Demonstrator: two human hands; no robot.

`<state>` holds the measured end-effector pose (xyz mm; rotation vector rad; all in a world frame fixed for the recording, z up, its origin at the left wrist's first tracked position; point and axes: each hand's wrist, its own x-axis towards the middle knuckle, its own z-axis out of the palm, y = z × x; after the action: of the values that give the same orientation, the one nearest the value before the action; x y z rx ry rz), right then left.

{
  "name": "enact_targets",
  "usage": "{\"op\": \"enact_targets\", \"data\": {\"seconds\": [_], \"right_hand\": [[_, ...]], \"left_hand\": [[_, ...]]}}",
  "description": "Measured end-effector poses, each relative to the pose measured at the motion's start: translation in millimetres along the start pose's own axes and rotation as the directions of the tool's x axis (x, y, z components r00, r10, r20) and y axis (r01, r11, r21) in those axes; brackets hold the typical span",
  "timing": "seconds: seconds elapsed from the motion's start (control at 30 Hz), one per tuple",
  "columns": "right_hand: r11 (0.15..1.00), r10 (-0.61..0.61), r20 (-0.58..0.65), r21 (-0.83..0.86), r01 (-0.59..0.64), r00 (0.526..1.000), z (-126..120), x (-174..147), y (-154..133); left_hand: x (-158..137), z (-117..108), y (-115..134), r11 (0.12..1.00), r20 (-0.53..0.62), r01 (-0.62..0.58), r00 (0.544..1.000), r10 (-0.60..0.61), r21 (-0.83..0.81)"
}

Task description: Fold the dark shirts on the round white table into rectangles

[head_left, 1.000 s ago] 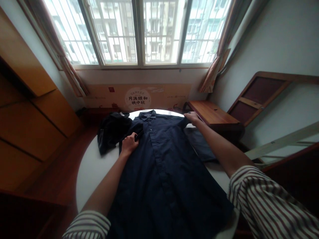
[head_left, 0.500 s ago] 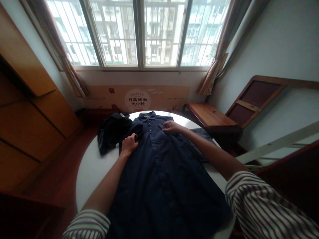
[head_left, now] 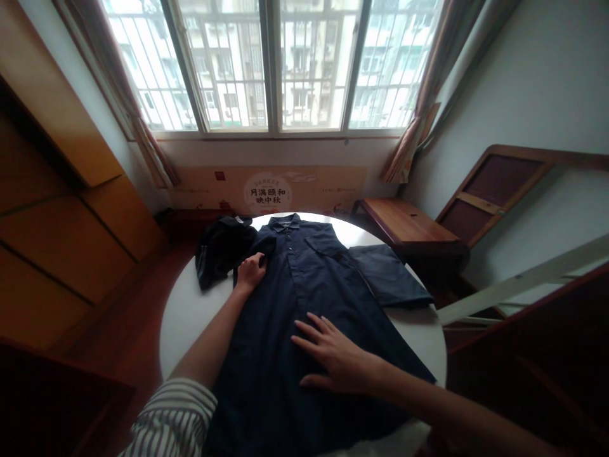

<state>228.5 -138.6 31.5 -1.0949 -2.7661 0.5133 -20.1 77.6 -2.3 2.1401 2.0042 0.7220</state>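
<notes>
A dark blue collared shirt (head_left: 295,285) lies front up on a round white table (head_left: 183,336), its collar toward the window and its button placket running down the middle. At the shirt's left edge, below the shoulder, my left hand (head_left: 251,271) is closed on the sleeve fabric. My right hand (head_left: 333,358) is over the lower front of the shirt, fingers spread and holding nothing. I cannot tell how firmly it touches the cloth. Beside the left sleeve lies a crumpled black cloth item (head_left: 221,251). On the right side is a flat dark blue-grey cloth (head_left: 392,276).
Past the table's right side stands a low wooden bench (head_left: 409,222). Wooden cabinets (head_left: 61,241) line the left. A printed cardboard panel (head_left: 309,184) leans under the barred window (head_left: 314,63), which has curtains (head_left: 159,158) at its sides.
My right hand has left the shirt's upper right part, come down toward me and spread its fingers. My left hand stays at the left sleeve. The view has shifted slightly.
</notes>
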Motion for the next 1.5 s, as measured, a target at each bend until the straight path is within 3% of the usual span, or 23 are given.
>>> {"op": "enact_targets", "data": {"seconds": [0.13,0.3,0.43,0.53,0.67,0.8,0.87,0.93,0.97,1.03,1.1,1.17,1.27,1.5], "right_hand": [[0.996,-0.075,-0.014,0.039,0.076,0.997,31.2,-20.8,-42.0],[0.977,-0.189,-0.091,-0.117,0.178,0.978,61.1,-9.6,-78.7],[0.924,-0.261,-0.135,-0.323,0.207,0.956,68.8,9.4,-93.8],[0.881,-0.362,-0.140,-0.375,0.290,0.921,64.7,11.0,-100.4],[0.863,-0.424,-0.137,-0.361,0.353,0.895,60.7,1.7,-105.6],[0.856,-0.444,-0.119,-0.350,0.381,0.888,66.7,-1.3,-106.3],[0.861,-0.439,-0.119,-0.340,0.379,0.890,69.7,-0.1,-106.3],[0.866,-0.432,-0.122,-0.334,0.373,0.894,71.2,1.1,-107.0],[0.866,-0.431,-0.122,-0.336,0.372,0.894,71.5,1.6,-107.6],[0.861,-0.435,-0.117,-0.343,0.375,0.893,71.9,2.2,-109.0],[0.859,-0.438,-0.113,-0.344,0.379,0.892,72.2,2.5,-110.4],[0.859,-0.441,-0.110,-0.340,0.383,0.891,72.7,2.5,-111.2],[0.863,-0.440,-0.116,-0.329,0.384,0.890,73.2,2.0,-111.0],[0.877,-0.427,-0.131,-0.301,0.374,0.895,75.2,2.0,-109.3]], "left_hand": [[10.7,-21.4,-7.0,0.984,-0.119,0.133,0.982,-0.148,-0.119],[56.2,-84.6,-21.7,0.963,-0.259,0.223,0.931,-0.257,-0.153],[90.3,-127.9,-35.5,0.938,-0.303,0.299,0.890,-0.341,-0.176],[99.1,-139.3,-46.5,0.917,-0.301,0.354,0.868,-0.395,-0.183],[96.0,-136.4,-55.9,0.892,-0.293,0.414,0.844,-0.450,-0.180],[93.8,-134.3,-49.4,0.896,-0.321,0.416,0.836,-0.444,-0.156],[91.1,-132.0,-37.9,0.922,-0.367,0.360,0.846,-0.387,-0.142],[82.5,-123.0,-21.7,0.980,-0.391,0.190,0.899,-0.200,-0.063],[75.5,-114.7,-12.7,0.997,-0.344,0.074,0.937,-0.066,0.010],[56.8,-91.0,4.8,0.978,-0.124,-0.154,0.977,0.172,0.143],[36.6,-62.0,18.5,0.950,0.111,-0.255,0.965,0.238,0.182],[21.3,-35.8,26.2,0.952,0.208,-0.253,0.954,0.216,0.173],[16.1,-16.4,28.1,0.969,0.203,-0.183,0.968,0.149,0.165],[55.1,-41.9,13.4,0.987,-0.069,0.045,0.997,-0.035,0.152]]}}
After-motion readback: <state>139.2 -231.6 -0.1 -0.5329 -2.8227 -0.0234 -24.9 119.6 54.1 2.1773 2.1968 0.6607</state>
